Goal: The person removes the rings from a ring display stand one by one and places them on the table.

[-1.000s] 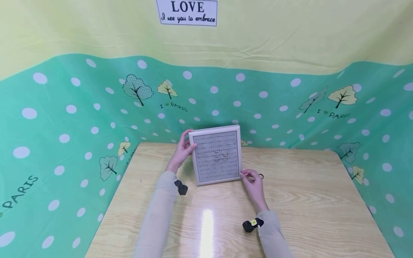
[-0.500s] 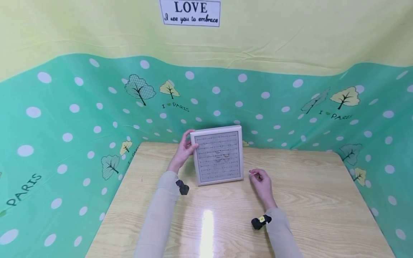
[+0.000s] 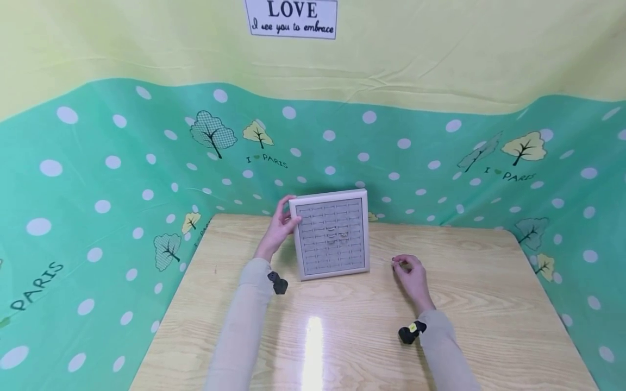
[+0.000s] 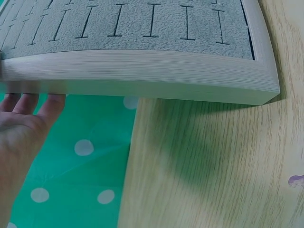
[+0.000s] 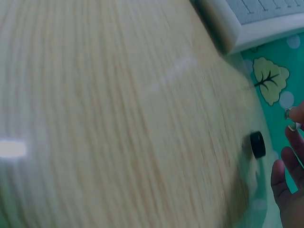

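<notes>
While right hand point(image 3: 413, 274) rests on table point(image 3: 469, 304) right of ring tray point(image 3: 331, 233), fingers curled, pinching small ring; black ring point(image 5: 257, 144) lies close by. Left hand point(image 3: 280, 225) grips tray's left edge, tray propped upright, far side of table.

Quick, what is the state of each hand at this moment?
Left hand: holds the upper left edge of the tilted white-framed grey ring display tray.
Right hand: fingers curled, apparently pinching a small ring; hard to confirm.

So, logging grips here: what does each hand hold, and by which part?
Left hand holds the ring tray by its upper left edge. Right hand seems to pinch something small; unclear.
</notes>
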`<action>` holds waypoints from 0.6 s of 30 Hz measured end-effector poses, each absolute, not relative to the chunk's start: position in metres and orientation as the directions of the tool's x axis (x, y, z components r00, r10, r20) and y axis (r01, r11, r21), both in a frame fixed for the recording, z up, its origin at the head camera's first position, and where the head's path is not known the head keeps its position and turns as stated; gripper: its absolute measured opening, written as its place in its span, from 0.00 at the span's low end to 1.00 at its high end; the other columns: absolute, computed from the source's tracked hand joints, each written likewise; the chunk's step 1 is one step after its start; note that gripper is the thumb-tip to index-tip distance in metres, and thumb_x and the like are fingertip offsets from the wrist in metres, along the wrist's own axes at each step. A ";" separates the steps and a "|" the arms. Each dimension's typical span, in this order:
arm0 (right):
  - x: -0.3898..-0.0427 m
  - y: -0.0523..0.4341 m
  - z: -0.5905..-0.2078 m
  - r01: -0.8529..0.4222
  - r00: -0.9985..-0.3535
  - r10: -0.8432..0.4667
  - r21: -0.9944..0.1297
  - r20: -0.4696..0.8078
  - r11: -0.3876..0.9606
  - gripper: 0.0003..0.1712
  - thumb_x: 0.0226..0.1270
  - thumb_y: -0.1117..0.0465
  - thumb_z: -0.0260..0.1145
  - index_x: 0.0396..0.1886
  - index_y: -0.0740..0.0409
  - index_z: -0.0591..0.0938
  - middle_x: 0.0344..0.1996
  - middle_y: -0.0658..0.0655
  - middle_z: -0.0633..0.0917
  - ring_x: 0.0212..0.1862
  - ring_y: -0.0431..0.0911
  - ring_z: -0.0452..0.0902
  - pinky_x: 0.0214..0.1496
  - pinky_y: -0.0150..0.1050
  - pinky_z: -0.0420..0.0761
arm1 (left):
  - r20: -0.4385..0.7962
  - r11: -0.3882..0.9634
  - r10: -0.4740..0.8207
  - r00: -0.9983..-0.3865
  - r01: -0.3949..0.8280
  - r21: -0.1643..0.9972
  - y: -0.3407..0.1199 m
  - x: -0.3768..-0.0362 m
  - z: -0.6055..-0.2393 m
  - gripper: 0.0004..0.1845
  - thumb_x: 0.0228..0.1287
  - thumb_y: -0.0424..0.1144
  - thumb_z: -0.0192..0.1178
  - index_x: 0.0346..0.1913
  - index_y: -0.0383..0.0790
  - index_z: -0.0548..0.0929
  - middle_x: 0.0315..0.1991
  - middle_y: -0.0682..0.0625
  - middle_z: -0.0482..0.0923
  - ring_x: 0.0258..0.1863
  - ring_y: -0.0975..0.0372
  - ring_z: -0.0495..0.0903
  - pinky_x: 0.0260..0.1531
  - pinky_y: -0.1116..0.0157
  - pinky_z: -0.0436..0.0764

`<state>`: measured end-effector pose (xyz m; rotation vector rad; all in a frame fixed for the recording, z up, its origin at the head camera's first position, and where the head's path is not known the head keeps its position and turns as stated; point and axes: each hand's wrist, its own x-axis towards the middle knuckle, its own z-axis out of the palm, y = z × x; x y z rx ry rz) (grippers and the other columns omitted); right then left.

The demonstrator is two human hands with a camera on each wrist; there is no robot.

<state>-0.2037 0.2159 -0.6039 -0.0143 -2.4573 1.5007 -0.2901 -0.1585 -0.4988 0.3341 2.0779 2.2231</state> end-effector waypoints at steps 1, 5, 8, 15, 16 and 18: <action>-0.204 0.219 -0.605 -0.128 -0.965 0.143 -0.873 0.218 0.470 0.05 0.64 0.69 0.65 0.39 0.65 0.83 0.43 0.63 0.80 0.43 0.51 0.71 0.37 0.28 0.71 | 0.102 -0.079 0.207 -0.973 0.088 0.993 -0.158 -0.290 -0.499 0.34 0.67 0.26 0.55 0.72 0.50 0.56 0.58 0.30 0.72 0.48 0.48 0.79 0.43 0.49 0.83; -0.203 0.230 -0.608 -0.126 -0.964 0.142 -0.859 0.223 0.496 0.06 0.63 0.70 0.65 0.39 0.66 0.83 0.42 0.64 0.81 0.44 0.52 0.71 0.39 0.33 0.71 | 0.099 -0.077 0.201 -0.975 0.085 0.993 -0.158 -0.290 -0.499 0.35 0.67 0.27 0.56 0.72 0.51 0.57 0.58 0.31 0.72 0.49 0.47 0.79 0.44 0.49 0.83; -0.202 0.236 -0.611 -0.111 -0.966 0.145 -0.847 0.215 0.521 0.06 0.64 0.70 0.64 0.40 0.66 0.83 0.42 0.63 0.81 0.45 0.52 0.71 0.41 0.35 0.71 | 0.098 -0.067 0.199 -0.975 0.087 0.994 -0.158 -0.289 -0.499 0.34 0.67 0.28 0.56 0.72 0.51 0.57 0.57 0.32 0.73 0.49 0.47 0.79 0.44 0.49 0.82; -0.197 0.244 -0.613 -0.087 -0.968 0.148 -0.822 0.204 0.563 0.06 0.64 0.69 0.65 0.40 0.67 0.82 0.42 0.64 0.80 0.45 0.54 0.73 0.42 0.36 0.72 | 0.120 -0.073 0.201 -0.972 0.107 0.992 -0.158 -0.289 -0.501 0.33 0.67 0.28 0.56 0.70 0.54 0.60 0.57 0.33 0.74 0.50 0.46 0.78 0.44 0.48 0.82; -0.196 0.245 -0.613 -0.087 -0.968 0.147 -0.819 0.205 0.567 0.06 0.64 0.69 0.65 0.40 0.67 0.82 0.41 0.64 0.80 0.45 0.54 0.73 0.42 0.36 0.72 | 0.121 -0.072 0.202 -0.972 0.109 0.991 -0.158 -0.289 -0.500 0.33 0.67 0.28 0.56 0.70 0.54 0.60 0.57 0.33 0.74 0.49 0.46 0.79 0.44 0.49 0.82; -0.196 0.246 -0.614 -0.088 -0.968 0.144 -0.818 0.204 0.568 0.06 0.64 0.70 0.65 0.40 0.67 0.82 0.41 0.64 0.79 0.44 0.54 0.73 0.41 0.35 0.72 | 0.122 -0.067 0.202 -0.972 0.110 0.992 -0.158 -0.288 -0.500 0.33 0.67 0.28 0.56 0.70 0.54 0.59 0.57 0.34 0.74 0.49 0.47 0.79 0.44 0.49 0.83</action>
